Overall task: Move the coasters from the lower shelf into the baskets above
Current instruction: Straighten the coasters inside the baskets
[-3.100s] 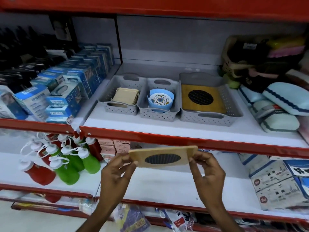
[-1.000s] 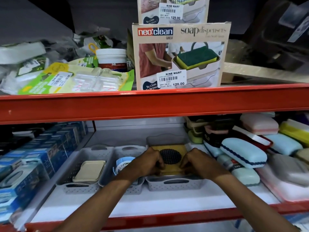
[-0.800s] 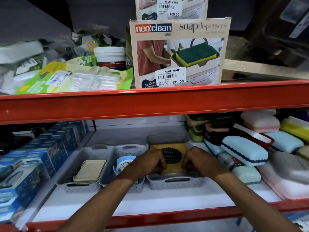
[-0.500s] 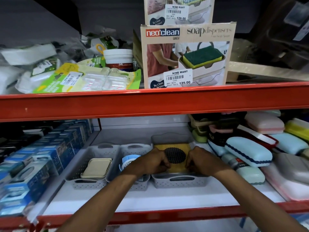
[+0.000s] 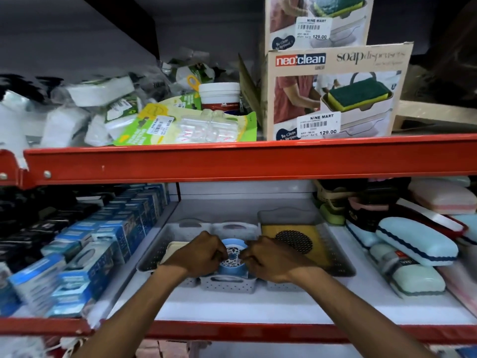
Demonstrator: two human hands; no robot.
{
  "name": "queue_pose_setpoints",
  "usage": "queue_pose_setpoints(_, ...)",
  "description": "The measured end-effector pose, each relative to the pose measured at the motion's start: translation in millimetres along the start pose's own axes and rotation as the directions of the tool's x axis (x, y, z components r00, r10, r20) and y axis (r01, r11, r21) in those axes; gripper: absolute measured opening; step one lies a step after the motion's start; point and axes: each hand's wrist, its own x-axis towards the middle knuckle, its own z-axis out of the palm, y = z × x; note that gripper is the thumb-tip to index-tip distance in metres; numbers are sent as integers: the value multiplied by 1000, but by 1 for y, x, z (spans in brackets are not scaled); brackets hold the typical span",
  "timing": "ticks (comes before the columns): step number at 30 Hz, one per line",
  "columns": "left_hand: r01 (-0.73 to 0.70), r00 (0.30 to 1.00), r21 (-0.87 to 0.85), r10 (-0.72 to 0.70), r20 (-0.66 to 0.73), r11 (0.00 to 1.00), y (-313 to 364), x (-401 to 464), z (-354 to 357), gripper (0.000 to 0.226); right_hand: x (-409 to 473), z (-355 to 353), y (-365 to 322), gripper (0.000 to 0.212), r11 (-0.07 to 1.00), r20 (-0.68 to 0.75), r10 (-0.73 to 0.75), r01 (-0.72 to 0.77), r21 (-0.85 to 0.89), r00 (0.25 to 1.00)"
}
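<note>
Three grey perforated baskets stand side by side on the middle shelf. The right basket [image 5: 338,257] holds a square wooden coaster [image 5: 317,244] with a dark round mesh centre. In the middle basket [image 5: 227,285] sits a round blue coaster set [image 5: 232,258] with a patterned face. My left hand [image 5: 198,255] and my right hand [image 5: 273,259] press on its two sides, fingers curled onto the rim. The left basket [image 5: 151,259] holds beige square coasters [image 5: 173,248], partly hidden by my left hand.
Blue boxes [image 5: 103,244] fill the shelf to the left, and soap cases [image 5: 415,244] lie to the right. The red shelf beam [image 5: 232,161] runs overhead, with soap dispenser cartons [image 5: 333,94] above it. A red front rail [image 5: 258,332] edges the shelf.
Both hands let go of the wooden coaster, now lying in the right basket, and moved left to the blue coaster set in the middle basket.
</note>
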Motion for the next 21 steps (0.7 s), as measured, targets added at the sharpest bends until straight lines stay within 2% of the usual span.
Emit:
queue_pose_setpoints(4, -10, 1000, -2, 10, 0, 1000, 8, -3, -3, 40, 10, 8, 0, 37, 999, -11, 8, -8, -50, 1000)
queue_pose_setpoints(10, -48, 998, -12, 49, 33, 999, 6, -13, -9, 38, 9, 5, -3, 35, 999, -26, 36, -36, 19, 999)
queue_pose_setpoints(13, -23, 997, -60, 18, -74, 998, -12, -24, -25, 38, 9, -3, -16, 31, 996, -82, 40, -33, 82, 996)
queue_pose_setpoints(16, 84, 968, -90, -103, -228, 992, -41, -38, -45, 42, 17, -8, -39, 37, 990, -156, -5, 28, 141, 988)
queue_pose_setpoints(18, 137, 972, -42, -142, -185, 990, -55, -48, -47, 39, 29, -4, -57, 40, 982, -124, -47, 69, 177, 991)
queue_pose_setpoints(21, 210, 975, -18, -210, -76, 978, -57, -50, -30, 35, 45, 9, -69, 34, 990, -68, -59, 67, 123, 996)
